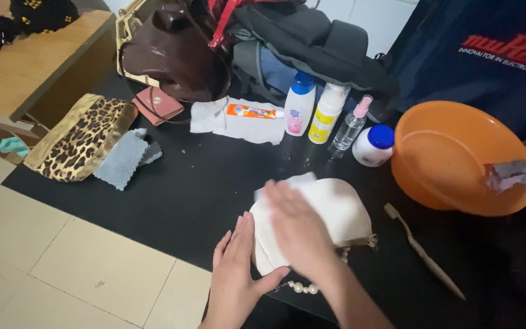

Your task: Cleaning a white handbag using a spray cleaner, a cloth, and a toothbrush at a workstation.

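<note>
A cream fabric pouch (342,210) with a bead chain (302,287) lies on the black table (190,195) near its front edge. My left hand (235,277) rests against the pouch's left side, fingers straight, with the thumb hooked round its lower edge. Blurred by motion, my right hand (296,228) lies flat on top of the pouch. It presses a white wipe (284,183) onto the fabric.
To the right are an orange basin (452,152) with a grey rag (522,173) on its rim, and a wooden toothbrush (424,251). Behind stand bottles (299,103), a blue-lidded jar (374,145) and bags. A leopard-print pouch (77,139) lies left.
</note>
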